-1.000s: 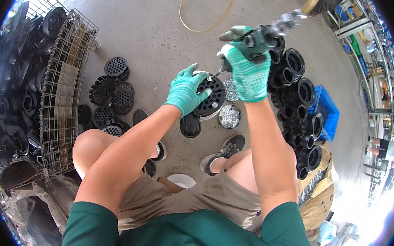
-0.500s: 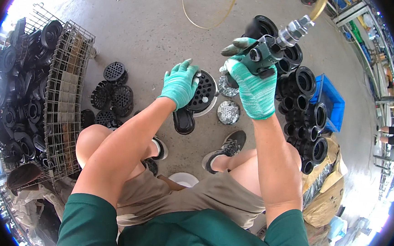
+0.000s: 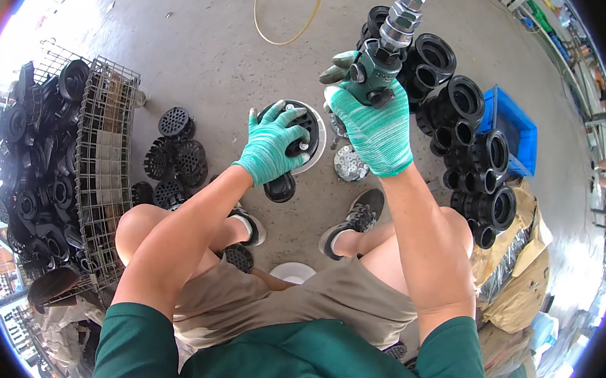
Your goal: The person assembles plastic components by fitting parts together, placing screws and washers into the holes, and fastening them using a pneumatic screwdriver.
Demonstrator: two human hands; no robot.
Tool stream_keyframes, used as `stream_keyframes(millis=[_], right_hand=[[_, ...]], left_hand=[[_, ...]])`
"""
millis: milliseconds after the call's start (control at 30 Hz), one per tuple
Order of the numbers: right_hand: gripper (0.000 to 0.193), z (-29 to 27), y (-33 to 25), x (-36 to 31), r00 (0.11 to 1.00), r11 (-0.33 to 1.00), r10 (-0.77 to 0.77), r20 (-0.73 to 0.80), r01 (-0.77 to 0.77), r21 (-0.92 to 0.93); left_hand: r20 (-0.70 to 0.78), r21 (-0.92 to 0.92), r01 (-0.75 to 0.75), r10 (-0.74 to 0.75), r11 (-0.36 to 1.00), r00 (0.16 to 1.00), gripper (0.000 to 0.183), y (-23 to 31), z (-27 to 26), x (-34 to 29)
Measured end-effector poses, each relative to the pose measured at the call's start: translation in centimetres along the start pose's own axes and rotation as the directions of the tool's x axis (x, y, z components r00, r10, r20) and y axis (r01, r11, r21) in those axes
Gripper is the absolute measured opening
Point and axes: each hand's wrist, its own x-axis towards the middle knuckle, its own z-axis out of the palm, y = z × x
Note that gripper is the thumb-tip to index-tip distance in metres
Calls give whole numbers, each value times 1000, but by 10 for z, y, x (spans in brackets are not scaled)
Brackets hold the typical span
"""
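My left hand (image 3: 272, 141), in a green and white glove, lies with fingers spread on a black round fitting (image 3: 280, 187) with a perforated top and a rounded outlet toward me. The fitting rests on a white round base (image 3: 317, 155); a small silver fastener (image 3: 304, 146) shows beside my left thumb. My right hand (image 3: 378, 124), gloved alike, is wrapped round a dark green air tool (image 3: 375, 75) with a silver hose coupling. The tool's working end is largely hidden by the hand. Just below it stands a round container of small silver hardware (image 3: 350, 163).
Black perforated parts (image 3: 192, 161) sit on the floor at left, beside a wire cage (image 3: 101, 161) heaped with black parts. At right are rows of black ring-shaped parts (image 3: 461, 102) and a blue crate (image 3: 528, 138). A yellow hose (image 3: 313, 18) curves across the floor ahead.
My right hand and the air tool have moved left, and the tool has turned more upright in view. My left hand's fingers have spread further across the fitting. The view has shifted slightly.
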Motion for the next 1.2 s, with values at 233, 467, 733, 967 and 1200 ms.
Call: stream_keyframes(millis=[233, 467, 733, 967, 1200], right_hand=[[38, -2, 4, 0, 1000, 999, -12, -12, 12, 32], [31, 3, 2, 2, 1000, 1000, 3, -22, -2, 18], [33, 4, 3, -1, 998, 995, 41, -52, -36, 92], [36, 12, 3, -5, 999, 993, -7, -39, 11, 115], [39, 18, -5, -5, 994, 964, 104, 23, -107, 242]], left_hand=[[-80, -23, 3, -5, 1000, 997, 24, -6, 13, 0], [-85, 2, 59, -58, 998, 995, 18, 6, 9, 3], [-102, 21, 25, -23, 999, 995, 17, 6, 17, 4], [-122, 57, 12, -5, 998, 993, 20, 2, 16, 5], [-115, -266, 97, -132, 959, 985, 33, -7, -7, 5]])
